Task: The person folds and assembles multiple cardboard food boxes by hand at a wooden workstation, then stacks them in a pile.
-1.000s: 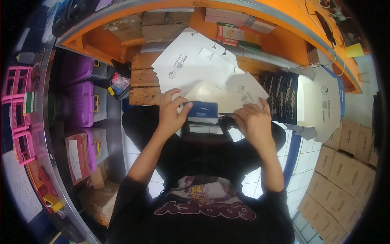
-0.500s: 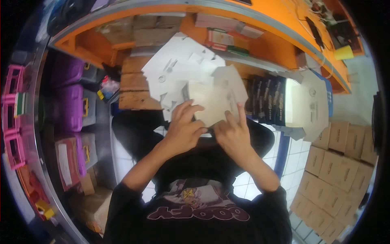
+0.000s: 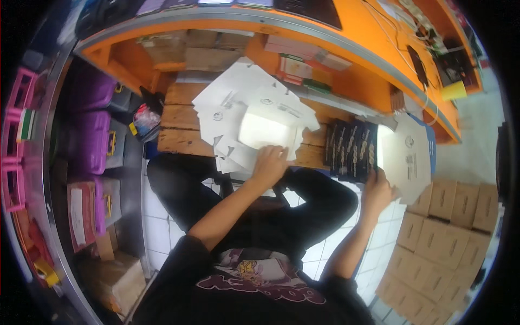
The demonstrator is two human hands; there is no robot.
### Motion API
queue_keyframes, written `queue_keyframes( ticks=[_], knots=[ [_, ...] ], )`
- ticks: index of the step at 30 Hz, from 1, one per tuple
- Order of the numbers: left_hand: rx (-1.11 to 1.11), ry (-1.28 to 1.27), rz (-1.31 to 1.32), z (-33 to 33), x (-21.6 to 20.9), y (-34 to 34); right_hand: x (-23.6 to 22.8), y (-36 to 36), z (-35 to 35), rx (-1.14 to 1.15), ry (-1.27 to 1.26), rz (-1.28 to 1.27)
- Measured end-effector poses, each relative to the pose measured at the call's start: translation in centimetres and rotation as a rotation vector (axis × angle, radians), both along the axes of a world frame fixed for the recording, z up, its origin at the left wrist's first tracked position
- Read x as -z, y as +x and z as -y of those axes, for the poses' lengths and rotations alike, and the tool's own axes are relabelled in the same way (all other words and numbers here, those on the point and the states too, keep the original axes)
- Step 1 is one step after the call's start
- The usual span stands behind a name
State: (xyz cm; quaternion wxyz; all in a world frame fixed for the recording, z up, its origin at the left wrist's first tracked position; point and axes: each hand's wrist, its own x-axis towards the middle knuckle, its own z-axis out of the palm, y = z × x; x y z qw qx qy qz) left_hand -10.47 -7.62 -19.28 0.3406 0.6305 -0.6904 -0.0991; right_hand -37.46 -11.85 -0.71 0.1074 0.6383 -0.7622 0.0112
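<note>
A heap of flat white cardboard blanks (image 3: 216,100) lies on a low wooden table (image 3: 181,130). On top rests a partly folded white carton (image 3: 265,130) with its printed flap spread toward the far right. My left hand (image 3: 272,164) has its fingers bent over the carton's near edge. To the right, a row of dark printed boxes (image 3: 346,149) stands beside another white carton (image 3: 410,157) with a wide printed flap. My right hand (image 3: 377,190) grips the near edge of that right-hand carton, next to the dark boxes; part of its fingers is hidden.
Beyond the table is an orange shelf unit (image 3: 352,89) holding papers and boxes. Brown cartons (image 3: 433,244) are stacked on the floor at right. Purple and grey bins (image 3: 100,142) line the left side, beside a metal edge. My crossed legs are close to the table.
Both hands were together on the partly folded carton. My right hand has moved right to the other white carton; my left stays at the first, which now rests lower on the heap.
</note>
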Motion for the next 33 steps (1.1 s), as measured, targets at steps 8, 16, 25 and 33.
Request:
queue_keyframes(
  ticks=[8, 16, 25, 33],
  knots=[
    [-0.222, 0.023, -0.675, -2.5, -8.7, 5.2, -2.8, 3.0, -3.7, -0.436, -0.578, -0.151],
    [-0.248, 0.026, -0.481, 0.7, -13.6, 10.2, 4.7, 11.0, -1.0, -1.068, -0.33, 0.25],
    [-0.301, 0.152, -0.213, 4.1, -7.3, 12.4, 10.2, 15.2, 1.2, -0.62, -0.079, 1.546],
    [-0.306, 0.319, -0.176, 4.4, -2.7, 13.0, 17.2, 16.4, 5.7, -0.167, 0.227, 1.754]
  ],
)
